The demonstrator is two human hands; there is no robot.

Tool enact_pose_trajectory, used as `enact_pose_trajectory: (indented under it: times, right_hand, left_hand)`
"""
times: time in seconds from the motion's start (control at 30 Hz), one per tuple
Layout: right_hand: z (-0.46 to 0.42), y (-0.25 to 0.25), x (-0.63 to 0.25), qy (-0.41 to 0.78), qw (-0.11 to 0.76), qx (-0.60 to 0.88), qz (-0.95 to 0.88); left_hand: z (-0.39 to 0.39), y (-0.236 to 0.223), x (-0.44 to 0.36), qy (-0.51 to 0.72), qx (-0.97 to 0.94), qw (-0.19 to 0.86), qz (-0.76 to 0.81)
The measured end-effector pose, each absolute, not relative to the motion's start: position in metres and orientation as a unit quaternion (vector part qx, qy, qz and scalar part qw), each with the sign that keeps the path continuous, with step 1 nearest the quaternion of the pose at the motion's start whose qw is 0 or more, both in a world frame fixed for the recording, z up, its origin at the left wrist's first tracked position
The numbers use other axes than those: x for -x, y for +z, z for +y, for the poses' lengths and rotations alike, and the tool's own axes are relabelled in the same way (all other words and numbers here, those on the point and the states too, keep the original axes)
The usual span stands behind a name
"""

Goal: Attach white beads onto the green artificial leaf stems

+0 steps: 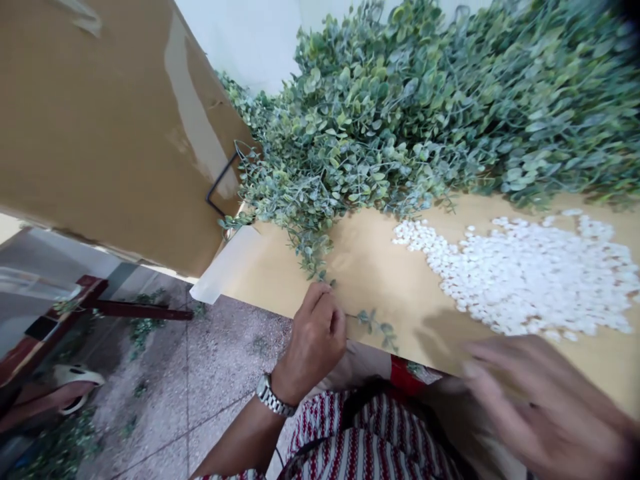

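Observation:
My left hand point(314, 343) rests at the near edge of a tan tabletop point(370, 267), fingers curled and pinched on the stem of a small green leafy sprig point(375, 325) that lies on the table. It wears a metal watch. My right hand point(545, 407) hovers low over the table's near right part, blurred, fingers stretched out and spread, holding nothing. A heap of small white pieces point(525, 277) lies just beyond it. A big pile of artificial green foliage point(425, 107) covers the back of the table.
A large brown cardboard box point(100, 120) with clear tape stands at the left, next to a bent black wire point(220, 183). Below lies a speckled floor point(200, 380) with scattered leaf bits and a red frame point(95, 300). My striped clothing is at the bottom.

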State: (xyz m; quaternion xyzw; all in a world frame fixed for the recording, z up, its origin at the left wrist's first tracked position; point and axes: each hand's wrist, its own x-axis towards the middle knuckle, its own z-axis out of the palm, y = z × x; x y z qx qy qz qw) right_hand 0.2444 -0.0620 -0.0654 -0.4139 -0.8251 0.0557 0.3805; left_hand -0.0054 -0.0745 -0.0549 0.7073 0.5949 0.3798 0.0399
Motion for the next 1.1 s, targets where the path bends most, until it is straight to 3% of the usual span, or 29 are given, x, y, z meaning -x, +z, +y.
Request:
enact_pose_trajectory:
  times: [0.13, 0.27, 0.33, 0.5, 0.57, 0.67, 0.83, 0.93, 1.03, 1.07, 1.1]
  right_hand:
    - [-0.059, -0.057, -0.179, 0.028, 0.297, 0.386, -0.873]
    - [-0.044, -0.057, -0.155, 0.037, 0.267, 0.416, -0.868]
    - [-0.039, -0.057, -0.154, 0.023, 0.262, 0.42, -0.869]
    - [-0.033, -0.057, -0.151, -0.029, 0.259, 0.417, -0.871]
    - [-0.033, -0.056, -0.149, -0.027, 0.252, 0.415, -0.874]
    - [-0.035, -0.053, -0.15, -0.021, 0.253, 0.417, -0.873]
    - [-0.047, -0.042, -0.172, 0.055, 0.322, 0.434, -0.84]
    - [-0.056, -0.039, -0.189, 0.121, 0.381, 0.435, -0.806]
    - [-0.063, -0.039, -0.199, 0.145, 0.423, 0.462, -0.766]
    - [-0.065, -0.038, -0.2, 0.143, 0.437, 0.468, -0.755]
    - [-0.066, -0.038, -0.2, 0.138, 0.451, 0.468, -0.747]
  left_hand:
    - [-0.078, -0.049, -0.005, 0.426, -0.709, 0.164, 0.538]
    - [-0.08, -0.044, -0.01, 0.437, -0.706, 0.28, 0.483]
    - [-0.082, -0.042, -0.006, 0.434, -0.727, 0.228, 0.481]
    - [-0.085, -0.037, 0.033, 0.455, -0.753, -0.057, 0.472]
    - [-0.078, -0.037, 0.053, 0.383, -0.735, -0.106, 0.549]
    - [-0.06, -0.04, 0.077, 0.235, -0.758, -0.08, 0.603]
    - [-0.039, -0.043, 0.08, 0.194, -0.726, -0.111, 0.651]
    - [-0.044, -0.039, 0.067, 0.233, -0.703, -0.149, 0.655]
    - [-0.064, -0.033, 0.043, 0.353, -0.686, -0.168, 0.613]
    - [-0.071, -0.032, 0.032, 0.399, -0.686, -0.144, 0.591]
    - [-0.078, -0.03, 0.02, 0.417, -0.703, -0.056, 0.573]
